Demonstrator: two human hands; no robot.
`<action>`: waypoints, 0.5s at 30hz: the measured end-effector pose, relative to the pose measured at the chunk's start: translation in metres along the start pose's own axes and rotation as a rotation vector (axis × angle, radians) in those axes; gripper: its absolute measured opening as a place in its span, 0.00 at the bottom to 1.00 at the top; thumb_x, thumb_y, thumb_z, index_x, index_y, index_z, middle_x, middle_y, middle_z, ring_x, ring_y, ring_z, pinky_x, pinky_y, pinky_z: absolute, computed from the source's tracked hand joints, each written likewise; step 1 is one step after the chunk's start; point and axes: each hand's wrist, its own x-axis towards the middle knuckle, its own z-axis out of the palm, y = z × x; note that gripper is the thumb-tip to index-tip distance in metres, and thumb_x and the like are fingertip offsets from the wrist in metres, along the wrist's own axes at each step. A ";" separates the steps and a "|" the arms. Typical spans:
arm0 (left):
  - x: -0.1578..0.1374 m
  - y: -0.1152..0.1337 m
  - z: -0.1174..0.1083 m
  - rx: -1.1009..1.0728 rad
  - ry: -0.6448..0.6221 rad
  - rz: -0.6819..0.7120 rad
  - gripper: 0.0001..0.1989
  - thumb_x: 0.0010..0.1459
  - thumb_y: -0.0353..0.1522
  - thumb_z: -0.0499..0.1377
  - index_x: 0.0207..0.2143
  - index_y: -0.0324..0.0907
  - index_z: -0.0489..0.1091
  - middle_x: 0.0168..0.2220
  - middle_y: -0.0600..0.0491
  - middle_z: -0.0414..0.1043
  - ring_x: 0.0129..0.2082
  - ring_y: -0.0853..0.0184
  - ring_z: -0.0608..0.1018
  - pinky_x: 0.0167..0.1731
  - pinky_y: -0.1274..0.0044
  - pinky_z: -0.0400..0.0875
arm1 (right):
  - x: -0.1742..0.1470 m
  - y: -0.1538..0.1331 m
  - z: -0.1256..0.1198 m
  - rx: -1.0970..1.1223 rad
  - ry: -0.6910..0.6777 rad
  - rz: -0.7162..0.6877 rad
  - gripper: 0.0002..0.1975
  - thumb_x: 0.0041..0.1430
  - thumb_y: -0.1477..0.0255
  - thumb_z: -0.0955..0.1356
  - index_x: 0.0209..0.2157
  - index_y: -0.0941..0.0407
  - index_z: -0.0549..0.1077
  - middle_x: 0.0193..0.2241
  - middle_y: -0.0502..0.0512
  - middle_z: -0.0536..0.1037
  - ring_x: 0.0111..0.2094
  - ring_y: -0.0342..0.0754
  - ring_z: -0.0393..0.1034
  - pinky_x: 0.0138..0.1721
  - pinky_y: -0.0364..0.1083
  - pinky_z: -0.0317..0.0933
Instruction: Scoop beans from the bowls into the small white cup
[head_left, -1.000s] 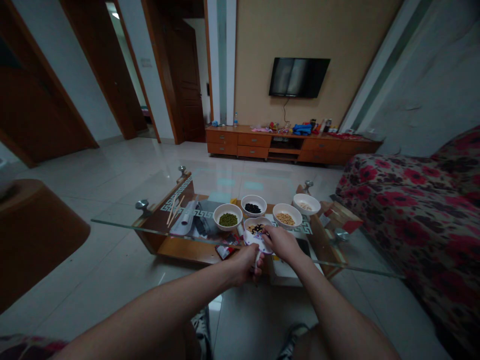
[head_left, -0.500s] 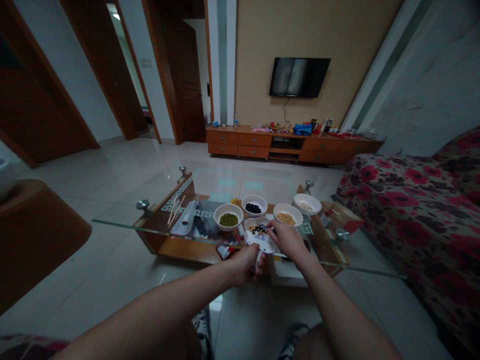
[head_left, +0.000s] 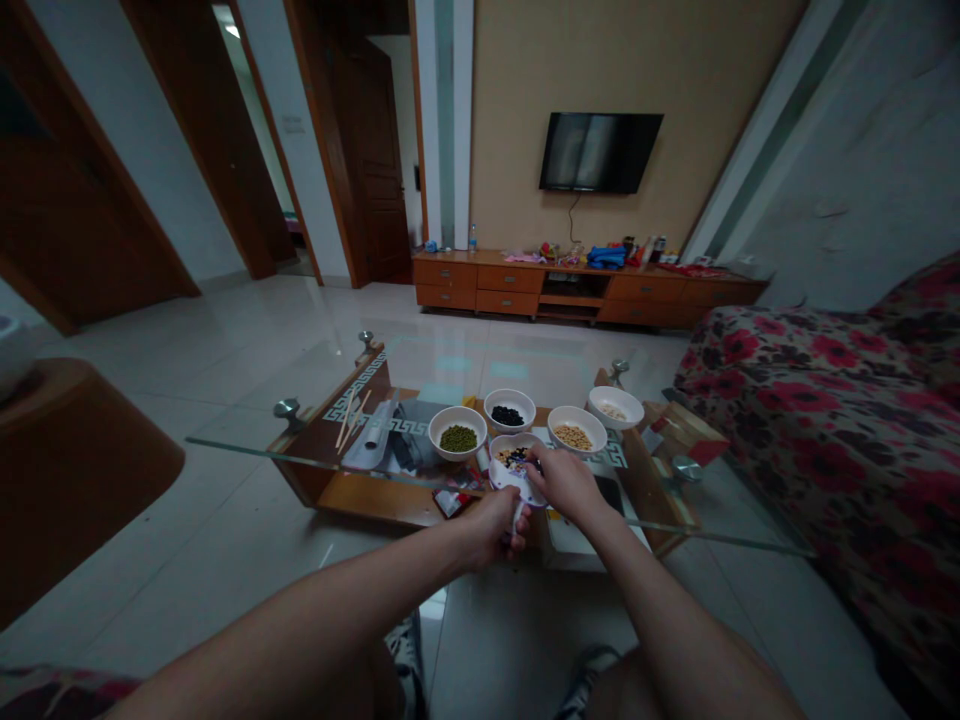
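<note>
My left hand (head_left: 501,530) is wrapped round the handle of a white, purple-spotted handled dish (head_left: 507,476), held at the near edge of the glass table. Yellow and black beans (head_left: 511,458) lie mixed at its far side; whether they sit in the dish or in a bowl just behind it I cannot tell. Over these beans is my right hand (head_left: 561,478), fingers drawn together and pointing down, the tips partly hidden. Around them stand white bowls of green beans (head_left: 457,438), black beans (head_left: 508,415), yellow beans (head_left: 573,437) and pale pieces (head_left: 613,411).
The glass tabletop (head_left: 255,425) has bare edges and metal supports. Chopsticks (head_left: 352,420) lie at its left. Packets (head_left: 454,497) and a white box (head_left: 577,545) show at the shelf below. A flowered sofa (head_left: 795,400) stands right, a brown stool (head_left: 82,470) left.
My right hand has shifted slightly left and down over the mixed beans, covering more of the dish. My left hand keeps its grip on the handle. The bowls stay in place.
</note>
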 end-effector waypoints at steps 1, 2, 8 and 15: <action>0.000 0.000 0.000 -0.017 0.005 -0.008 0.15 0.61 0.41 0.41 0.25 0.44 0.56 0.18 0.61 0.53 0.12 0.75 0.56 0.16 0.80 0.50 | 0.000 0.000 0.000 -0.003 -0.001 0.004 0.13 0.62 0.65 0.60 0.43 0.54 0.71 0.38 0.57 0.79 0.41 0.51 0.72 0.39 0.45 0.56; -0.001 0.000 0.001 -0.030 0.010 -0.014 0.15 0.60 0.40 0.41 0.25 0.44 0.56 0.18 0.61 0.53 0.12 0.75 0.56 0.16 0.80 0.49 | 0.000 0.001 -0.001 -0.006 -0.002 0.007 0.13 0.62 0.65 0.61 0.43 0.54 0.72 0.38 0.57 0.79 0.41 0.51 0.72 0.39 0.45 0.56; 0.001 0.001 0.001 -0.061 0.026 -0.022 0.15 0.60 0.39 0.43 0.25 0.43 0.58 0.18 0.61 0.54 0.12 0.75 0.56 0.16 0.80 0.48 | 0.000 0.000 -0.001 -0.006 -0.019 0.006 0.13 0.62 0.66 0.61 0.43 0.55 0.72 0.38 0.58 0.79 0.40 0.50 0.72 0.40 0.44 0.56; 0.002 -0.001 -0.001 -0.055 0.037 -0.010 0.15 0.60 0.40 0.44 0.25 0.43 0.59 0.18 0.60 0.55 0.12 0.75 0.58 0.16 0.80 0.50 | 0.001 -0.002 0.000 -0.004 -0.037 -0.014 0.13 0.62 0.65 0.61 0.42 0.53 0.72 0.39 0.56 0.79 0.41 0.51 0.72 0.38 0.44 0.56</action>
